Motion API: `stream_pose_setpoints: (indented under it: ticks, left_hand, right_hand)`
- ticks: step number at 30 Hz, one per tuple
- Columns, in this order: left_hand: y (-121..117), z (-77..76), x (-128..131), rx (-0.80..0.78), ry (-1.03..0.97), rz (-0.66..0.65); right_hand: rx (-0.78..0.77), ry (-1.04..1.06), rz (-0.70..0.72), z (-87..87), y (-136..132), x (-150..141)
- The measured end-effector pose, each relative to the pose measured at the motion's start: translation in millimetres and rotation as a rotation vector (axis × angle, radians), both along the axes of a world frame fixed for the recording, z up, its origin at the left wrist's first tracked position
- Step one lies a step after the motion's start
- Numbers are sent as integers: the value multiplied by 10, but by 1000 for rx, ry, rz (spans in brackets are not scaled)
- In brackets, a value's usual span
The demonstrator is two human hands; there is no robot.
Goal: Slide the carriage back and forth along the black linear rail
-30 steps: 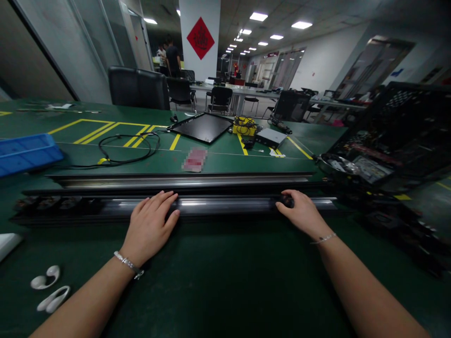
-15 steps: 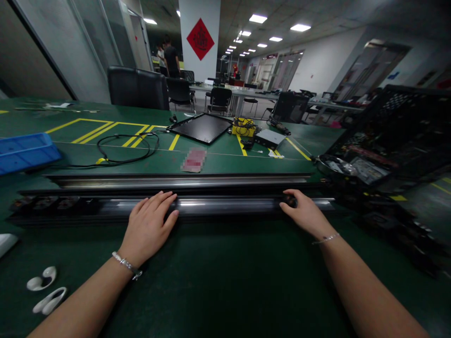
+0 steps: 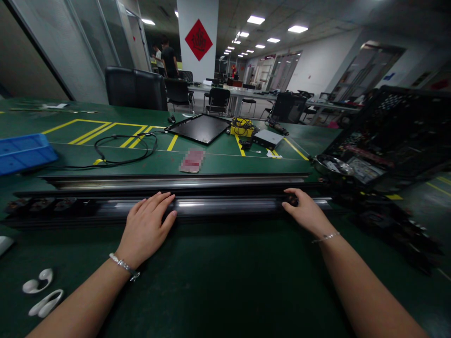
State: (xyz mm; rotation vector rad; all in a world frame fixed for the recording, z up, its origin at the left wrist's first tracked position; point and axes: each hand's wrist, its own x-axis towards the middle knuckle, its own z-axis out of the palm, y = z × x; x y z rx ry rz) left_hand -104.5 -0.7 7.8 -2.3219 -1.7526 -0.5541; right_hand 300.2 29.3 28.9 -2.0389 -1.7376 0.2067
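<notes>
A long dark metal rail (image 3: pixel 225 205) lies across the green table in front of me, with a second rail (image 3: pixel 176 180) just behind it. My left hand (image 3: pixel 146 227) rests flat on the near rail, fingers stretched out and slightly apart. My right hand (image 3: pixel 306 211) sits on the rail near its right end, fingertips curled over a small black part there. Each wrist wears a thin bracelet. Several small dark parts (image 3: pixel 42 205) sit on the rail's left end.
A blue tray (image 3: pixel 23 152) is at the left, a black cable (image 3: pixel 123 148) and a flat black panel (image 3: pixel 200 127) behind the rails. A black crate (image 3: pixel 394 126) of parts stands right. White ear-shaped pieces (image 3: pixel 38 293) lie near left. Chairs and two people stand far back.
Both hands stay on the near rail. The view has drifted slightly, so everything sits a little lower and to the left.
</notes>
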Motion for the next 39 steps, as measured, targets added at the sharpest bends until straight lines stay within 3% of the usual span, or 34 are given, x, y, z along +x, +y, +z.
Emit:
stream_pose_setpoints:
  ticks: [32, 39]
  left_hand:
    - [1, 11, 3, -18, -15, 2]
    - [1, 4, 2, -17, -2, 6]
  right_hand:
    - [8, -74, -89, -35, 47, 325]
    - [-15, -86, -146, -49, 53, 506]
